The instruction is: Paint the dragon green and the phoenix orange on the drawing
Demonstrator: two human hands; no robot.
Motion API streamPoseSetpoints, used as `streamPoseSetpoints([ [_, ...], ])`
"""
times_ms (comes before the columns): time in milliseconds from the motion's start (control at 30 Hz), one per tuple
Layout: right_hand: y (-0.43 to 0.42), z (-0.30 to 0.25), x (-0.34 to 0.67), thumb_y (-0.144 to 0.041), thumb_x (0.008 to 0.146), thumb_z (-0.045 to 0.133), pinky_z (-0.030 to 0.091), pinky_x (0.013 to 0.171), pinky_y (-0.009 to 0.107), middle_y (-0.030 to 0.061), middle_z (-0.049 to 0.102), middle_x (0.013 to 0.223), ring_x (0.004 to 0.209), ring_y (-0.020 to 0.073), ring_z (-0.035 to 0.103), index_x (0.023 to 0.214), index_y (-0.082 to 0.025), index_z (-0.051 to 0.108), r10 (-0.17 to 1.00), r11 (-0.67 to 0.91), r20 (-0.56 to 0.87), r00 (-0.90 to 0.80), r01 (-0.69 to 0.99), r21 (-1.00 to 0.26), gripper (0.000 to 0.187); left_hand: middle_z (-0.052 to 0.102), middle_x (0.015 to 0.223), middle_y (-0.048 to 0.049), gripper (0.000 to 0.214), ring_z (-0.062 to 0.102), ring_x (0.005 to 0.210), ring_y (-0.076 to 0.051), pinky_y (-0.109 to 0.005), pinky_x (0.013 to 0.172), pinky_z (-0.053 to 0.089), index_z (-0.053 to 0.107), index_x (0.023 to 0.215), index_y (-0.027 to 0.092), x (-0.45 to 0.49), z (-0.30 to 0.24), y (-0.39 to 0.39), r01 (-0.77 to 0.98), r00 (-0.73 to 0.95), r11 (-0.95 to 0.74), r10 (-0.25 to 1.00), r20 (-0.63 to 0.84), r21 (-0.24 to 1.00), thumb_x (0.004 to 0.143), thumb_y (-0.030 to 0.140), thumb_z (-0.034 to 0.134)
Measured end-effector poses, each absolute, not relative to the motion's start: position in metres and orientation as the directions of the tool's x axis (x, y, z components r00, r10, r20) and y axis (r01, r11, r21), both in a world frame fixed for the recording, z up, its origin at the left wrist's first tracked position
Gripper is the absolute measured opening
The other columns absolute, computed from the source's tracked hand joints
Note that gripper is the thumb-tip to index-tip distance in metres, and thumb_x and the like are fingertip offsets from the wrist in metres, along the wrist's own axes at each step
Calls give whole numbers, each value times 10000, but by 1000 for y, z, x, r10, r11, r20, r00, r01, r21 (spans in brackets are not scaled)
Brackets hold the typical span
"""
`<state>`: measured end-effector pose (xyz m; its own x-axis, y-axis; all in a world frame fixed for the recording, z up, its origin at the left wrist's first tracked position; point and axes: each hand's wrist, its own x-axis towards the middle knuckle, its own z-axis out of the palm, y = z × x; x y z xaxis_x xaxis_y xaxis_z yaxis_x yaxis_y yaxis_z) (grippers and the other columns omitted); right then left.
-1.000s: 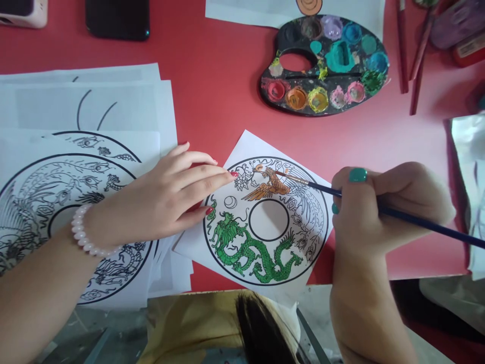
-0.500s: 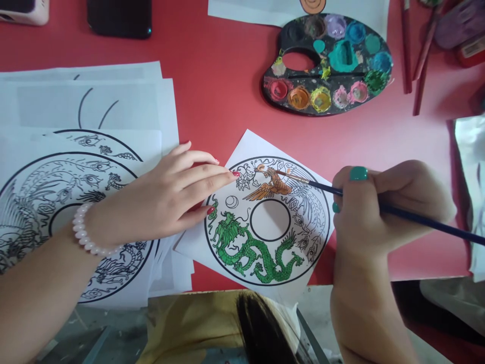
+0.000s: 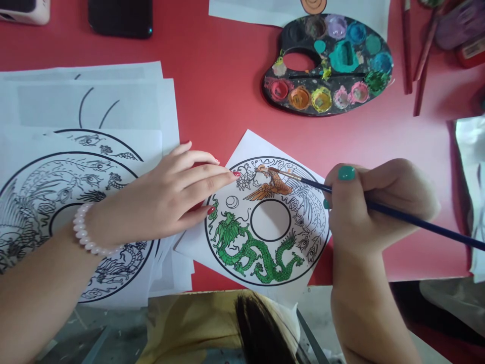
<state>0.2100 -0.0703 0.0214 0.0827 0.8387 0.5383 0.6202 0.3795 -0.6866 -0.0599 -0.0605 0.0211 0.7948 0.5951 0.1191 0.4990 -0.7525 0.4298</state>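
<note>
My right hand (image 3: 364, 202) grips a dark blue paintbrush (image 3: 409, 215), its tip on the neck of an orange-painted phoenix (image 3: 278, 186). The bird belongs to a round line drawing on a white sheet (image 3: 248, 146), which also bears a green-painted dragon (image 3: 265, 258) around a blank inner circle. My left hand (image 3: 178, 192), with red nails and a pale pink bead bracelet (image 3: 85, 230), lies flat with fingers stretched out. Its fingertips rest at the sheet's left edge. The phoenix's tail and the flowers near its head are uncoloured.
A black paint palette (image 3: 295, 108) with several colour wells lies at the back. Printed sheets (image 3: 144, 141) are stacked on the left. A black phone-like object (image 3: 120, 20) lies at the back left. Red-handled brushes (image 3: 420, 86) lie at the back right on the red table (image 3: 212, 101).
My right hand has shifted left with the paintbrush, and its tip has moved slightly left and up toward the phoenix's head. My left hand stays in place.
</note>
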Motion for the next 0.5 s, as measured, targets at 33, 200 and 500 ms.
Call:
streamPoseSetpoints([
  [33, -70, 21, 210, -170, 774, 590, 279, 370, 246, -85, 338, 435, 370, 67, 395, 542, -209, 304, 846, 387, 529, 69, 604, -697, 370, 573, 1262, -77, 513, 485, 1188, -268, -589, 1089, 309, 376, 1381, 237, -60, 21, -60, 498, 792, -748, 598, 120, 438, 891, 212, 526],
  [200, -73, 21, 210, -141, 765, 593, 292, 378, 244, -71, 396, 472, 414, 77, 445, 552, -209, 351, 876, 348, 481, 45, 631, -693, 329, 571, 1266, -55, 509, 494, 1186, -266, -586, 1092, 313, 392, 1372, 270, -60, 21, -60, 494, 783, -735, 608, 129, 465, 886, 211, 531],
  [500, -74, 20, 211, -140, 761, 590, 273, 391, 254, -72, 379, 488, 416, 73, 425, 571, -213, 328, 899, 336, 437, 28, 598, -728, 332, 568, 1264, -82, 479, 488, 1189, -266, -574, 1098, 305, 397, 1361, 222, -60, 21, -60, 500, 796, -755, 594, 120, 423, 897, 216, 515],
])
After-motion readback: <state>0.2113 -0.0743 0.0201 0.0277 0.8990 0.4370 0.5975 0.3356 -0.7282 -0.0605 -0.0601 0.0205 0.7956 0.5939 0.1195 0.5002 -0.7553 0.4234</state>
